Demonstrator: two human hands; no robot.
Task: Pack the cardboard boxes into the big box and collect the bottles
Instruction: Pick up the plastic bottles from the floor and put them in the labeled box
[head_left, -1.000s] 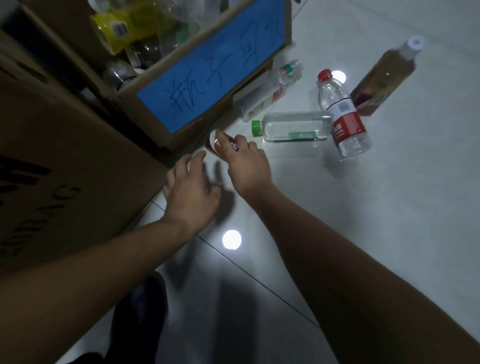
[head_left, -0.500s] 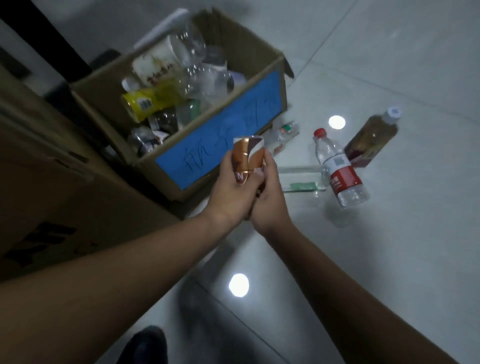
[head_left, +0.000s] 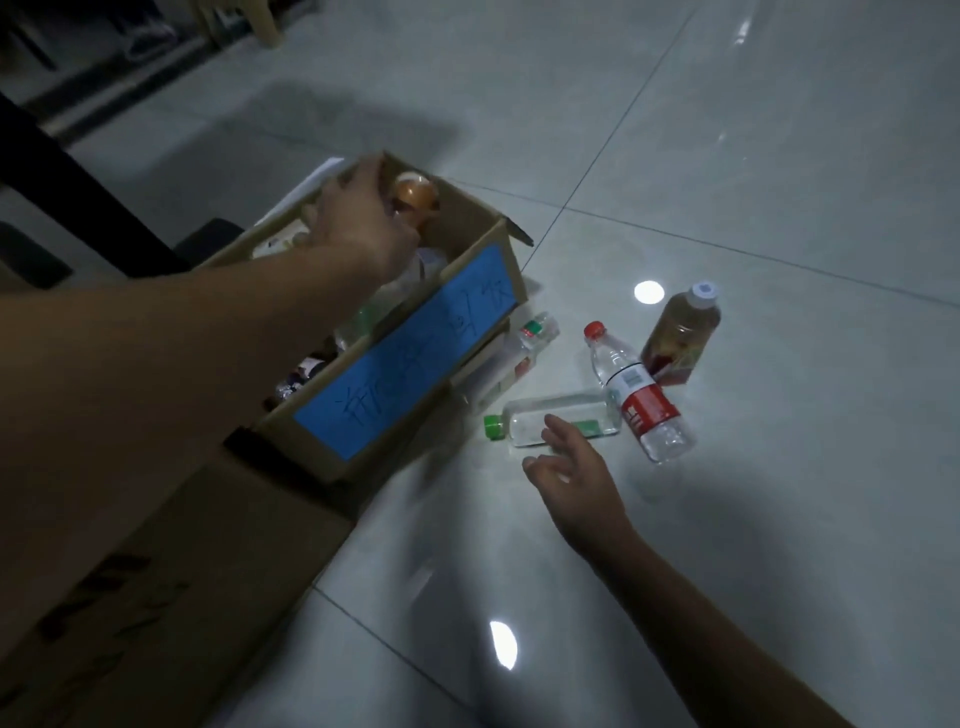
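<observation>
My left hand (head_left: 358, 218) is over the far end of the cardboard box with the blue label (head_left: 415, 358), gripping a small copper-coloured bottle (head_left: 415, 195) above the bottles inside. My right hand (head_left: 569, 470) hovers open low over the floor, fingers spread, just short of a clear bottle with a green cap (head_left: 550, 418) lying on its side. A clear water bottle with a red cap and red label (head_left: 641, 395) lies beside it. An amber bottle with a white cap (head_left: 680, 335) and a small clear bottle with a green-red cap (head_left: 524, 345) also lie on the floor.
A big brown cardboard box (head_left: 156, 597) fills the lower left, touching the labelled box. The floor is glossy pale tile with light reflections. A dark table leg (head_left: 78, 187) and dark objects stand at the far left behind the boxes.
Both hands held the copper bottle in front of the box; now my left hand alone has carried it over the box's far end, and my right hand has dropped toward the green-capped bottle.
</observation>
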